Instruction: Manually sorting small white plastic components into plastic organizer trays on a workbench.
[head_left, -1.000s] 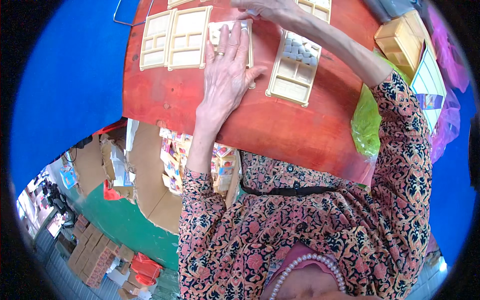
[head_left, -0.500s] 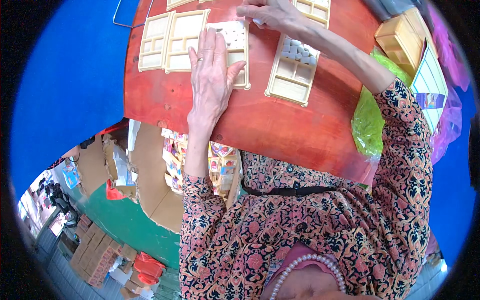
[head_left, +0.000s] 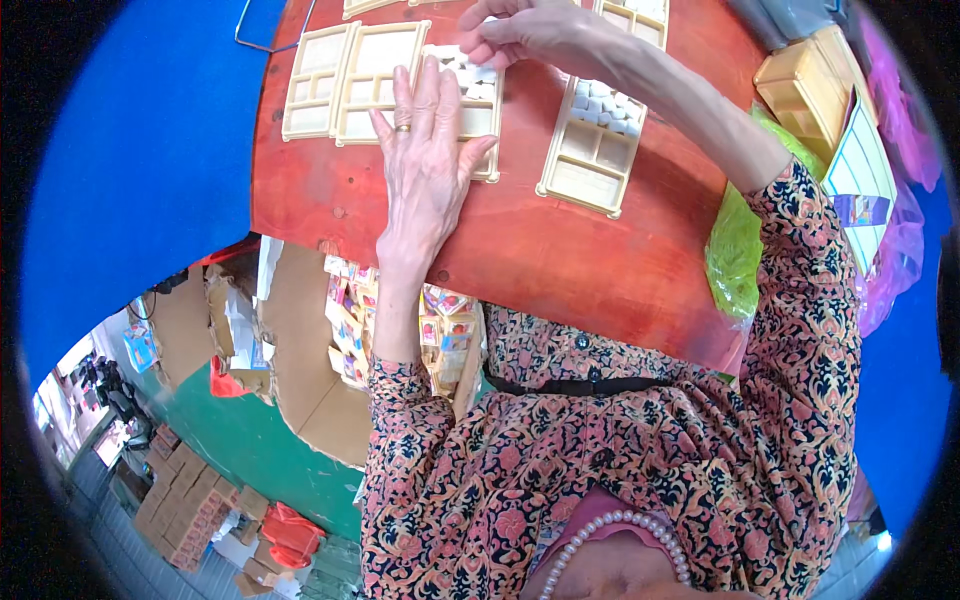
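Note:
My left hand [head_left: 425, 165] lies flat with fingers stretched over a cream compartment tray [head_left: 476, 124], touching its left side. Small white blocks [head_left: 482, 90] sit in this tray's far section. My right hand [head_left: 530, 38] reaches over the tray's far right corner, its fingers bent together in a pinch. A bit of white shows between them, seemingly a small white block. To the right lies a second cream tray [head_left: 582, 186] with white blocks [head_left: 604, 106] in its far section; its near compartments hold none.
Two more cream trays [head_left: 318, 82] lie side by side at the left of the red table [head_left: 560, 260]. Stacked cream trays [head_left: 795, 90], a green plastic bag [head_left: 733, 260] and purple plastic [head_left: 890, 260] are at the right. A cardboard box [head_left: 310, 350] of small packages stands below the table edge.
My right hand has moved left and slightly nearer, over the tray's white blocks. My left hand stays on the tray, and the view has shifted a little.

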